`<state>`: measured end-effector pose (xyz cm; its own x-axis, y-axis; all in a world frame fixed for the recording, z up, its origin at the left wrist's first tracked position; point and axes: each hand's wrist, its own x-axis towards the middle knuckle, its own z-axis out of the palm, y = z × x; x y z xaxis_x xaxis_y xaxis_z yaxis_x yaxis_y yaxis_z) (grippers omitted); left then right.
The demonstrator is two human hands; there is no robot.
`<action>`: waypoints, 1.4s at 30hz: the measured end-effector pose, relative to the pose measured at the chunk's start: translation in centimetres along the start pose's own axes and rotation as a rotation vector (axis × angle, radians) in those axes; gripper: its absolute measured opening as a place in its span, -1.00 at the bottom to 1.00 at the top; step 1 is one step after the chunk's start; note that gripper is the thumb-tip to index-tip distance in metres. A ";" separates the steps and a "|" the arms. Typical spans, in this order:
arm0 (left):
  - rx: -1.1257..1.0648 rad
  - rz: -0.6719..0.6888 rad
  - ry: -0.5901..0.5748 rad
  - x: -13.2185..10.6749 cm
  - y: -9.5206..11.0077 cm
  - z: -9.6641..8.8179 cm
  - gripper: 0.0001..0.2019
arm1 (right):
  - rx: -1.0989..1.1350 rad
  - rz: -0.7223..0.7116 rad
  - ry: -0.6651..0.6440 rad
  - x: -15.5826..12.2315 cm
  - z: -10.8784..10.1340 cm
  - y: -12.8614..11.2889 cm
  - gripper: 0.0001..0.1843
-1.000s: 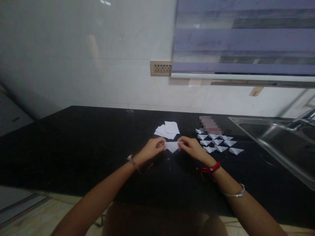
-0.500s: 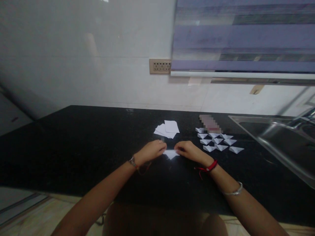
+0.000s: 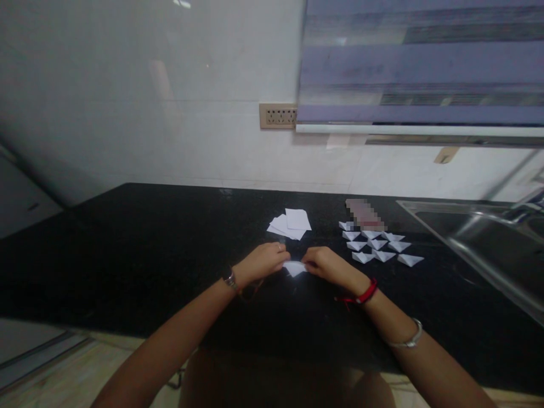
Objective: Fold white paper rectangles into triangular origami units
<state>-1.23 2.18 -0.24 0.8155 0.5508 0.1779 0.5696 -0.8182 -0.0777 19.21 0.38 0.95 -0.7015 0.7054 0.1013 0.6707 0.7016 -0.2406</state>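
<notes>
Between my two hands is a small folded piece of white paper (image 3: 295, 268), its point toward me and its top edge slightly bowed. My left hand (image 3: 266, 258) pinches its left corner, fingers closed. On the other side my right hand (image 3: 323, 262) pinches the right corner between thumb and fingers. The fingertips hide both corners. Just beyond my hands lies a loose pile of flat white paper sheets (image 3: 289, 224). To the right of my right hand, several folded paper pieces (image 3: 377, 244) are set out in rows.
A black countertop (image 3: 170, 243) runs along the tiled wall. A blurred pinkish flat object (image 3: 364, 214) lies behind the folded pieces. The steel sink (image 3: 488, 238) is set into the counter at the right. A socket strip (image 3: 278, 116) and a purple blind (image 3: 416, 68) are on the wall.
The folded paper's top edge, straight before, now bows upward. Both hands still pinch its corners and have drawn slightly closer together. The whole view has shifted a little.
</notes>
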 end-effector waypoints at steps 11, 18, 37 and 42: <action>-0.155 0.043 -0.010 -0.1 -0.1 0.3 -0.83 | -0.163 -0.081 -0.033 -0.1 -0.2 -0.5 -0.84; 0.035 0.118 -0.021 -0.1 0.4 -0.3 -0.88 | -0.108 -0.081 -0.079 -0.6 -0.8 -0.6 -0.84; 0.005 0.029 -0.101 -0.7 2.2 -1.7 -0.82 | 0.053 0.010 0.033 0.1 0.2 0.2 -0.82; 0.035 0.006 -0.095 -0.8 2.5 -1.6 -0.81 | 0.138 0.112 0.091 0.4 0.9 0.6 -0.84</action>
<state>-0.61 -0.54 1.03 0.8242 0.5601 0.0831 0.5662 -0.8165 -0.1127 19.12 1.01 0.02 -0.5952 0.7890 0.1522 0.6995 0.6020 -0.3850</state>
